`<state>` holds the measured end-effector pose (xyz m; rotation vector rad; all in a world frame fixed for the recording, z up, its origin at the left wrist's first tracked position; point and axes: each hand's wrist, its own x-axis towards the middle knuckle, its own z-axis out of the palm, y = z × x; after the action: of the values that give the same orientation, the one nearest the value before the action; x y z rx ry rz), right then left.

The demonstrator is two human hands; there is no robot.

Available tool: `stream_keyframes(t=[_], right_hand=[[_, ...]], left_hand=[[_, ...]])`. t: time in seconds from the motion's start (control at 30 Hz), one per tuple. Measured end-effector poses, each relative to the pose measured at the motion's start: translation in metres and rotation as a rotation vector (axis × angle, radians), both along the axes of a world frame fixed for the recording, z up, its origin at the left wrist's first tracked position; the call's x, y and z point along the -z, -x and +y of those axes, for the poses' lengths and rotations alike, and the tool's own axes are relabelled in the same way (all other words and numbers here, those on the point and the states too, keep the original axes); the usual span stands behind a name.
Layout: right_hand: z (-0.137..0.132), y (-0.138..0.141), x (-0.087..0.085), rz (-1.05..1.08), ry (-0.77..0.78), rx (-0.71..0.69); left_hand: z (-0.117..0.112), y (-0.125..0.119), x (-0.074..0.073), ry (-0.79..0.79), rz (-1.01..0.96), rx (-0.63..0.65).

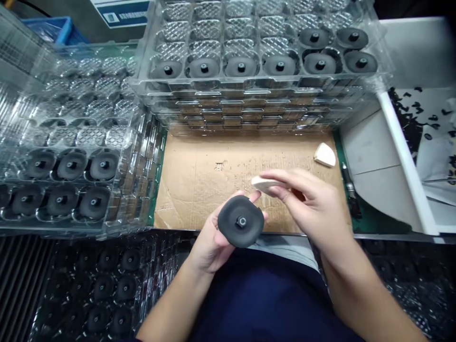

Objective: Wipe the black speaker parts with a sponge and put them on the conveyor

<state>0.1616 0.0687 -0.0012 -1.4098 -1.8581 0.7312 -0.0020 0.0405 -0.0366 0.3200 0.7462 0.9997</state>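
A dark grey, rounded disc-like part (230, 228) with a short central stem rests in my left hand (210, 247), whose fingers curl round it from beneath. Its stem faces up toward me. Between the thumb and fingers of my right hand (313, 204) is a small white pad (261, 183), held just above the right rim of the grey part. I cannot tell whether pad and part touch. A second white wedge-shaped pad (325, 155) lies on the brown cardboard sheet (192, 166), beyond my right hand.
Stacked clear plastic trays (242, 85) with similar grey parts stand at the back. Another clear tray stack (131, 190) is at the left, and more trays sit below the table edge. A black pen-like tool (351, 190) lies right, beside a white box (406, 156) with small black pieces.
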Motion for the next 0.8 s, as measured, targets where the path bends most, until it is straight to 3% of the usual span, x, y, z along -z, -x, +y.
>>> stream_keyframes(t=[0.07,0.13,0.23,0.3,0.37,0.43,0.53,0.6,0.67,0.73,0.8], right_hand=[[-0.008,-0.008,0.031,0.022,0.141,0.095],[-0.019,-0.012,0.060,0.028,0.198,0.103],[-0.030,-0.013,0.078,0.009,0.223,0.097],[-0.030,-0.009,0.063,0.009,0.216,0.151],[-0.028,-0.001,0.033,0.036,0.132,0.233],[-0.028,0.013,-0.001,0.065,-0.057,0.267],[-0.034,0.035,-0.031,0.038,-0.300,0.071],[-0.036,0.043,-0.034,0.038,-0.230,-0.109],[-0.034,0.045,-0.030,0.042,-0.061,-0.234],[-0.028,0.045,-0.026,0.023,-0.015,-0.235],[-0.023,0.045,-0.024,0.001,-0.129,-0.123]], left_hand=[[-0.001,0.005,0.002,-0.001,-0.053,0.024],[-0.004,0.010,0.004,0.017,-0.059,0.019],[-0.008,0.013,0.005,0.043,-0.045,0.001],[-0.008,0.013,0.002,0.035,-0.086,-0.001],[-0.009,0.010,-0.003,0.028,-0.115,0.001],[-0.010,0.007,-0.007,0.028,-0.092,-0.031],[-0.014,0.004,-0.010,0.036,-0.023,-0.126],[-0.017,0.004,-0.011,0.050,-0.006,-0.158],[-0.018,0.003,-0.011,0.076,-0.006,-0.175],[-0.018,0.000,-0.012,0.081,-0.017,-0.164],[-0.017,-0.004,-0.013,0.067,-0.043,-0.123]])
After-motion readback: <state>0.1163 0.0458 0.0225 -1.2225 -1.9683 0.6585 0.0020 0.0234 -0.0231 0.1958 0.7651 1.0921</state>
